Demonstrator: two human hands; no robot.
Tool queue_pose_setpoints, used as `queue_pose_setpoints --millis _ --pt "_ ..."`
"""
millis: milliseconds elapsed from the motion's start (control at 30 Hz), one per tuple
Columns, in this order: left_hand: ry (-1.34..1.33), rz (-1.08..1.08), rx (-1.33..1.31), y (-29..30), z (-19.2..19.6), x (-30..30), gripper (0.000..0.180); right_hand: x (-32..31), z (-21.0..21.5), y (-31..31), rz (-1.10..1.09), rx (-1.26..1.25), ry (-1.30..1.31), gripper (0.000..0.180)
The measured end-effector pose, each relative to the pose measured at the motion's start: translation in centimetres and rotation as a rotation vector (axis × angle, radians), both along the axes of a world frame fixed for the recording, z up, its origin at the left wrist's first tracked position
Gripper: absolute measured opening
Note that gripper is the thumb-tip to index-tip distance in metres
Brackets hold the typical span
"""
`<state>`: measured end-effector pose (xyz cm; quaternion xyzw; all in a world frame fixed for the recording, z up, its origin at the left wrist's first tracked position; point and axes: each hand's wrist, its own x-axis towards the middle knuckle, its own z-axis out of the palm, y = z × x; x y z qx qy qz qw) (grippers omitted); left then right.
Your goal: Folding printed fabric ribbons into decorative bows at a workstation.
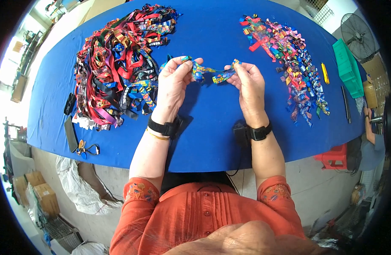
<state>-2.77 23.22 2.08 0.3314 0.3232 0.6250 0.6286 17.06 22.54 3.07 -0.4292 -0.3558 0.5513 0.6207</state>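
Grip of L hand (174,80): thumb & fingertips pinched together on a patterned strap (198,75), blue w/ yellow. Grip of R hand (250,85): also closed, thumb vs. fingers, on matching pattern; can't tell if it's 1 pc or 2. Strap's held up btwn the 2 hands, over the mid part of the blue-covered table (208,140), loose bits hanging.

Nearest: wearer's orange-red top (191,208), embroidered cuffs. Then 2 black wristbands (260,133), 1 per wrist, plus thin gold bangle (157,135) on elbow side of the L one.

Near L edge of table: small beaded item (87,148), dark flat block (70,134) just beyond. Farther, L side: big tangled heap of straps (112,68), mostly red, black, multicolor. R side: heap of short folded pcs (295,63), mixed colors; yellow cutter (325,73) just R of it, dark rod (346,104) a bit nearer.

By table's R edge: green crate (347,70). Past that, blk floor fan (357,35).
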Motion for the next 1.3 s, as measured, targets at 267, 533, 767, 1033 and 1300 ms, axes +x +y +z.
queue_pose_setpoints --millis 267,533,767,1033,1300 --pt "0.025 -0.003 -0.043 -0.1 0.7 0.0 0.013 0.1 0.2 0.0 0.031 -0.048 -0.038 0.017" --pt "-0.259 -0.209 -0.077 -0.5 0.9 0.3 0.008 0.3 -0.8 0.2 0.114 -0.005 0.011 0.016" --pt "-0.072 -0.319 0.025 -0.7 0.1 0.7 0.019 -0.3 0.4 -0.4 0.138 -0.063 0.125 0.018" --pt "0.117 -0.179 0.099 -1.1 0.0 1.2 0.017 -0.8 1.0 -1.1 0.292 0.024 0.109 0.015" --pt "0.290 -0.211 0.137 -1.6 1.0 1.8 0.015 -1.1 1.1 -1.4 0.322 0.087 -0.073 0.014"
